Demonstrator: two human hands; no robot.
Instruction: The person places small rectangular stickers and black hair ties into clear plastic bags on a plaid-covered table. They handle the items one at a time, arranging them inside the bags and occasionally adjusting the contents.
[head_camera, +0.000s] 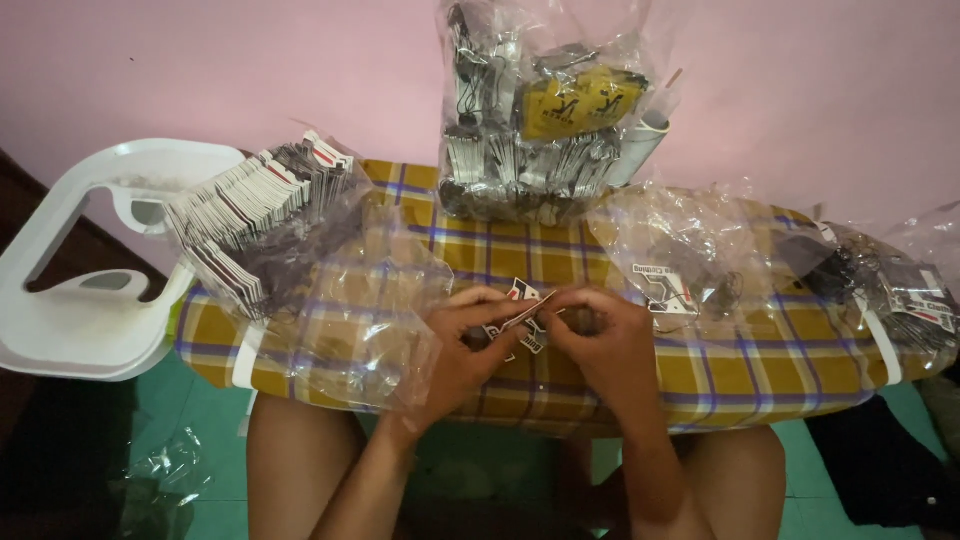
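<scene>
Both hands meet over the middle of a plaid-covered ironing board (700, 365) that lies across the person's lap. The left hand (470, 345) and the right hand (600, 345) are curled, fingertips pinched together on a small white card tag (525, 310) with black and red print, held just above the cloth. To the left, a fanned stack of similar tags (255, 215) sits inside a crumpled clear plastic bag (370, 330) whose loose film spreads up to the left wrist. Behind the hands, against the wall, stands a full clear bag (530, 110) packed with bundled tags and yellow packets. To the right lies an opened clear wrapper (690, 250) with one tag showing inside, and further right another bag of dark items (890, 280) at the board's end. A white plastic chair (95, 260) stands at the left. The wall is pink, the floor green.
</scene>
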